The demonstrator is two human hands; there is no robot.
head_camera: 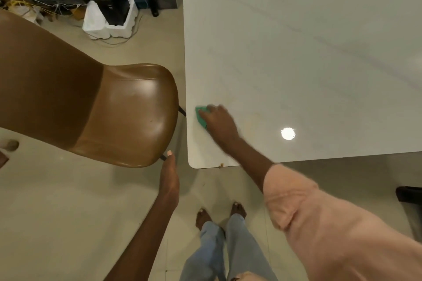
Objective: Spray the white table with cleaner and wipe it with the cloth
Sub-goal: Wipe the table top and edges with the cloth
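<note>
Right hand reaches out across the white table, palm down, fingers spread flat over the green cloth, pressing it near the table's left edge (only a corner of cloth peeks out). The hand is blurred, so the exact finger spread is hard to read. Left hand hangs beside the brown chair, fingers straight and relaxed, holding nothing. Back on the floor, a white foam tray cradles a black box.

Cloth lies on the table near its left edge, under the right hand; chair stands left.
</note>
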